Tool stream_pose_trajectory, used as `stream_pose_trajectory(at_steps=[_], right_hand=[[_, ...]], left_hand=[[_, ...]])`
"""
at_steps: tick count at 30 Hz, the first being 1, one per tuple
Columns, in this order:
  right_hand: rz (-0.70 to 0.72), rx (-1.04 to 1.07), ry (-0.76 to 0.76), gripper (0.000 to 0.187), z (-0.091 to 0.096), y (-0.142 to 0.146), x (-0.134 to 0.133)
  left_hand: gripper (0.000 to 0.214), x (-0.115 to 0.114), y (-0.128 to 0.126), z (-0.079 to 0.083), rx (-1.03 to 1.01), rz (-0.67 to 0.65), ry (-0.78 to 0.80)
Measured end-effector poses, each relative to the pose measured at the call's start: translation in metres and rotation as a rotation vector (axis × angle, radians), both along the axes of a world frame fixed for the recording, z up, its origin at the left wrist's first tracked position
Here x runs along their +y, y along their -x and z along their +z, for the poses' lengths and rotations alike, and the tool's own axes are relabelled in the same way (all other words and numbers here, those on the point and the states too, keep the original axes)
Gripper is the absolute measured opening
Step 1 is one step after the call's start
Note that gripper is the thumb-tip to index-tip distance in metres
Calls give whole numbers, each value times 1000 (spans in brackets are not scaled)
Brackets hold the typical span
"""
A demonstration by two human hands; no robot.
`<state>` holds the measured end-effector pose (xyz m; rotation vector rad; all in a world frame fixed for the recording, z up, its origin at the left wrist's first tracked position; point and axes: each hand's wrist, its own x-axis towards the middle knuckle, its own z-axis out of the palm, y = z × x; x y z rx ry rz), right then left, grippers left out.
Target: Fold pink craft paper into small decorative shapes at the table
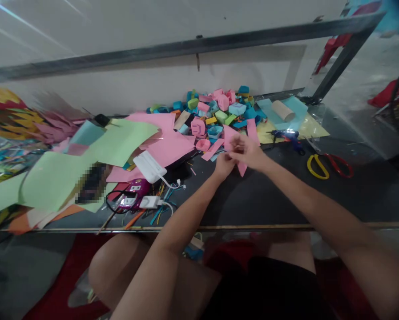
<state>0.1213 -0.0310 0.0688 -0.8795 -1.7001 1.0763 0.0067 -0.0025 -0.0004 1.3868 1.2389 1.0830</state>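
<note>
Both my hands meet over the dark table, holding a piece of pink paper (230, 133) whose lower corner hangs below the fingers. My left hand (225, 164) is closed on its lower part. My right hand (251, 153) curls its fingers around the paper from the right; the exact fold between them is hidden and slightly blurred. Close by on the left lies a pink paper strip (213, 150), and behind the hands stands another pink strip (252, 131). Just beyond, small folded paper pieces (221, 116) in pink, blue and green form a pile.
To the right lie a blue glue gun (288, 134), scissors with yellow and red handles (339, 165) and a cardboard tube (282, 111). Green paper sheets (52, 178), a white power adapter (149, 166) and a purple power strip (134, 193) with cords cover the left side.
</note>
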Motion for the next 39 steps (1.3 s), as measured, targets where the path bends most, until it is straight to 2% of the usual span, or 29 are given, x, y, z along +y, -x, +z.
stream_pose_trajectory(at_steps=[2,4,7,11,15,20,28,39], right_hand=[[-67,27,46,38,-12,-38,21],[-121,169,198,40,-25,-64,29],[-54,379,339,39,-35,-81,27],[-6,503,337,39,-30,-87,18],[-72,431,246,46,-19,-93,12],[-132,488,356,49,-7,-91,7],[124,907,467,43,-7,-80,-1],[167,940,507,49,-5,-76,-8]], left_hand=[[29,1,-1,-3,-23,-45,-53],[40,1,-1,-8,-36,-55,-85],[49,2,1,-15,-62,-50,-93],[52,2,3,-18,-85,-33,-94],[54,1,4,-15,-112,-32,-97],[50,-2,5,-10,-112,-39,-83],[49,-4,5,-7,-101,-28,-88],[45,-5,4,-9,-66,-34,-103]])
